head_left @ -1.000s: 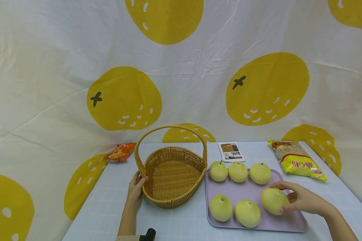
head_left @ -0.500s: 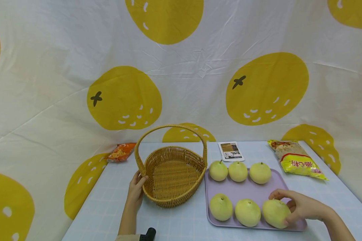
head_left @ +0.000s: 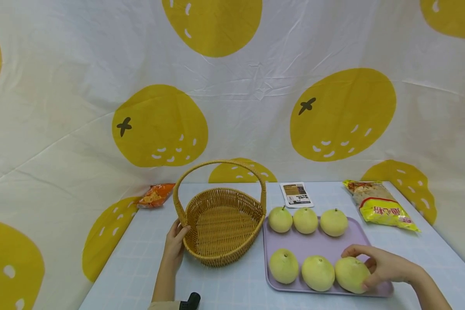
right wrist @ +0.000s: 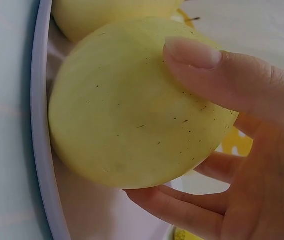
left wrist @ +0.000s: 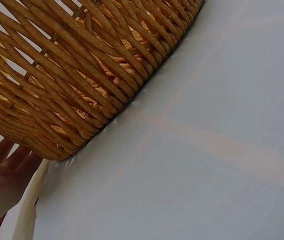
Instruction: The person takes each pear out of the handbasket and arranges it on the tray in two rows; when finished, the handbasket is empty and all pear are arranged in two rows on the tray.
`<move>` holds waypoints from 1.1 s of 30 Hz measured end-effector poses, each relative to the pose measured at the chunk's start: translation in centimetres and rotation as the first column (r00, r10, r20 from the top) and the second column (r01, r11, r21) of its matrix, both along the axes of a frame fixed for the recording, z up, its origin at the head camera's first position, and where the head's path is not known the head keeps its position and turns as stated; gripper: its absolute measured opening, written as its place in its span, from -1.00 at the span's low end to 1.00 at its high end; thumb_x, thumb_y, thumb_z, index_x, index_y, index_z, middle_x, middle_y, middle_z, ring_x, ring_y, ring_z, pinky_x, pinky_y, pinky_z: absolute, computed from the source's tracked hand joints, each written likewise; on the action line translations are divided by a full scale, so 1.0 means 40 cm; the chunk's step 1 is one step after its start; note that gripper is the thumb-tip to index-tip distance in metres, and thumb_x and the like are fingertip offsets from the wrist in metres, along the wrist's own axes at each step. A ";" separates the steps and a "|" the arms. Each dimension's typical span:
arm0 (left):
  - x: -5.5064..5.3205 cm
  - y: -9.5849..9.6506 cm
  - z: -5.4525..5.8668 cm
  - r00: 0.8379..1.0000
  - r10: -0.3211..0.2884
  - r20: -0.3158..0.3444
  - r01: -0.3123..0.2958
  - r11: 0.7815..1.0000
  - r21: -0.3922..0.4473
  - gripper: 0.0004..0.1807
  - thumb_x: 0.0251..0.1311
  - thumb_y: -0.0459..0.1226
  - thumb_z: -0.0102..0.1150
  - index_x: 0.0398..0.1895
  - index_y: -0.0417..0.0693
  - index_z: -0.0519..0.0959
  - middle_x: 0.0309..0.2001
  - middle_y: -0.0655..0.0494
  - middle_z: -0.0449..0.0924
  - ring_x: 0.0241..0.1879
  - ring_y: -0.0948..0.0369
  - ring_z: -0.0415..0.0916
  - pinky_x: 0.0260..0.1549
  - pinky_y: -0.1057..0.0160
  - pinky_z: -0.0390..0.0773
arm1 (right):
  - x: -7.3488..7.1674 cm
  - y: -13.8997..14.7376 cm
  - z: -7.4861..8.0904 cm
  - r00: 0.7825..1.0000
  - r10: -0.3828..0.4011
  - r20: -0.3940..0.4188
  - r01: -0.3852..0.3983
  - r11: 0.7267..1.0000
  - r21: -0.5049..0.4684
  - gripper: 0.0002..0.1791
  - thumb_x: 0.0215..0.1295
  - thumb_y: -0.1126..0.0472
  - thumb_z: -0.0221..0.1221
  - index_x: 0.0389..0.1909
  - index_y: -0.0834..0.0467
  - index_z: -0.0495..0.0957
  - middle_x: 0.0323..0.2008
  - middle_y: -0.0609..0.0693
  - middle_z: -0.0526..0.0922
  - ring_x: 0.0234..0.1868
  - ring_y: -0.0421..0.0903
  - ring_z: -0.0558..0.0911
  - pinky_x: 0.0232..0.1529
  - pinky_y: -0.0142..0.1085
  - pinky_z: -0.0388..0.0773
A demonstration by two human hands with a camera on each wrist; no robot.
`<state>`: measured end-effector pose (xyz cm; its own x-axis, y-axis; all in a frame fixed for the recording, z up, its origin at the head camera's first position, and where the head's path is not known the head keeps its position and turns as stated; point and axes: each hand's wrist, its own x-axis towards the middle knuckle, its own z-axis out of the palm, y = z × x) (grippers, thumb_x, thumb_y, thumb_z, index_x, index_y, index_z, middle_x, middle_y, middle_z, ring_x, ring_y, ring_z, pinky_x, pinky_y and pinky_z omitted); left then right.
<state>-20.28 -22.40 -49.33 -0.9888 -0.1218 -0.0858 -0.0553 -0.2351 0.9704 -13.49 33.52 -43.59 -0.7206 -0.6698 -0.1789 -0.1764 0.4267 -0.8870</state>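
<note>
A wicker basket with an arched handle stands left of a purple tray. At its left side, my left hand grips the rim near the handle's base, thumb inside; in the left wrist view the fingers of this left hand lie against the outer weave. My right hand holds a round yellow-green pear at the tray's near right corner, thumb on the near side and fingers on the far side. That pear sits beside the tray's edge in the right wrist view. Several other pears lie in two rows.
An orange snack bag lies at the back left, behind the basket. Behind the tray is a white printed packet. A yellow bag lies at the back right. A fruit-print curtain hangs behind the table.
My right hand has brought the pear nearer to me and down into the near row, then slightly left, beside the middle pear. My left hand and the basket have stayed put.
</note>
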 end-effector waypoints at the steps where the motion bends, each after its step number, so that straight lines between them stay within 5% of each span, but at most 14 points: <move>1: 0.000 0.000 0.000 1.000 0.001 0.001 -0.001 1.000 0.000 -0.28 0.32 -0.35 -0.03 0.48 -0.10 -0.07 0.42 -0.18 0.03 0.33 0.01 0.12 -0.08 0.49 0.44 | 0.000 -0.002 0.001 1.000 -0.007 0.014 0.006 1.000 0.008 -0.40 -0.07 0.33 0.33 0.08 0.10 0.42 0.04 0.09 0.41 -0.30 -0.11 0.57 -0.28 -0.36 0.52; 8: -0.001 0.002 -0.003 1.000 -0.003 0.010 0.003 1.000 0.005 -0.29 0.32 -0.33 -0.01 0.48 -0.07 -0.05 0.42 -0.14 0.04 0.32 0.03 0.14 -0.01 0.43 0.43 | 0.000 -0.007 -0.002 0.998 -0.036 0.055 0.033 0.999 0.041 -0.44 -0.03 0.31 0.31 0.08 0.09 0.44 0.05 0.19 0.39 -0.29 -0.07 0.55 -0.27 -0.36 0.51; 19: 0.003 0.000 -0.008 1.000 0.002 0.012 -0.002 1.000 0.014 -0.26 0.31 -0.32 0.02 0.49 -0.07 -0.06 0.43 -0.14 0.02 0.33 0.04 0.12 -0.03 0.46 0.42 | 0.003 -0.004 -0.008 0.998 -0.033 0.048 0.032 0.999 0.019 -0.46 0.01 0.30 0.29 0.09 0.10 0.45 0.03 -0.05 0.45 -0.23 -0.08 0.56 -0.25 -0.37 0.50; 26: -0.005 0.004 -0.006 1.000 -0.008 -0.004 0.008 1.000 0.019 -0.28 0.31 -0.33 0.00 0.48 -0.08 -0.05 0.42 -0.15 0.02 0.33 0.02 0.12 0.04 0.40 0.40 | 0.003 -0.001 -0.005 0.998 -0.033 0.053 0.032 0.999 0.014 -0.46 0.02 0.30 0.29 0.11 0.10 0.44 0.05 0.00 0.43 -0.23 -0.07 0.56 -0.25 -0.37 0.50; 33: -0.013 0.006 -0.004 1.000 0.004 0.007 -0.004 1.000 0.017 -0.26 0.30 -0.33 0.01 0.48 -0.09 -0.06 0.43 -0.15 0.02 0.33 0.03 0.13 -0.01 0.44 0.42 | 0.003 -0.001 -0.001 0.996 -0.045 0.074 0.044 0.999 0.011 -0.45 0.03 0.30 0.28 0.12 0.10 0.44 -0.05 -0.42 0.45 -0.22 -0.05 0.57 -0.25 -0.37 0.49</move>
